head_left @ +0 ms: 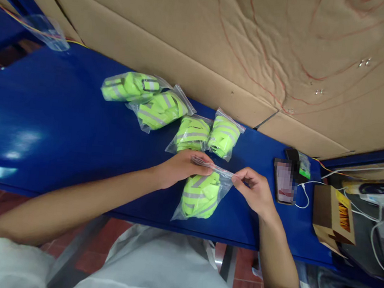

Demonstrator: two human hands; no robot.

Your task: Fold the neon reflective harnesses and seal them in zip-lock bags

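Note:
A clear zip-lock bag (200, 197) holds a bundle of neon-yellow straps with grey reflective stripes. It lies near the table's front edge, its zip edge lifted toward the back. My left hand (189, 167) pinches the left end of that edge between thumb and fingers. At the right end, my right hand (252, 188) grips the corner with thumb and forefinger, other fingers curled. Just beyond my hands lie two similar filled bags, a middle one (193, 132) and a right one (225, 134). My left hand partly covers the middle one's lower edge.
Two more filled bags (163, 109) (129, 87) lie further left on the blue table (57, 138). A clear plastic cup (56, 38) lies at the back left. To the right are a phone (284, 182), a white cable and an open cardboard box (329, 215). A cardboard-covered wall (190, 33) borders the back.

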